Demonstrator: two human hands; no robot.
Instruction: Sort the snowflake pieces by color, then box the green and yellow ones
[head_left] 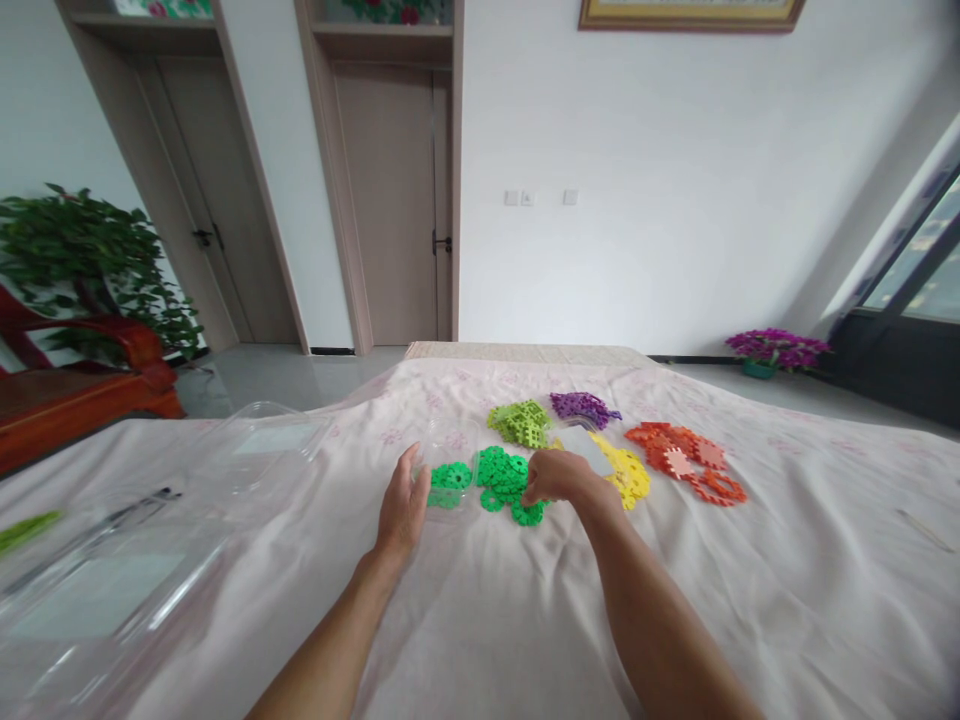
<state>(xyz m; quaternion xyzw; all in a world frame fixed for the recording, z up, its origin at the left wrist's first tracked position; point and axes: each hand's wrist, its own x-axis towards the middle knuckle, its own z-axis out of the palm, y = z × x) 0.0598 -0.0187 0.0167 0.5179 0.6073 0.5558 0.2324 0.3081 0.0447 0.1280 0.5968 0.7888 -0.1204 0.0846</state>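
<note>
My left hand point(403, 505) is closed against the left side of a small clear plastic box point(448, 440), its thumb towards me. Inside the box lie green flower-shaped plastic pieces point(451, 475). To the right of the box is a loose pile of green pieces point(501, 472). Over that pile's right side my right hand point(556, 474) reaches down, its fingers curled together on the green pieces; its fingertips are partly hidden. Just beyond the right hand are yellow pieces point(630, 478) and a pale flat panel point(592, 448), partly covered by the hand.
Lime pieces point(520, 422), purple pieces point(583, 408) and orange-red pieces point(679, 450) lie behind and to the right on the cloth-covered table point(480, 620). Clear plastic containers point(112, 590) stand at the left. A thin pale stick point(926, 530) lies far right.
</note>
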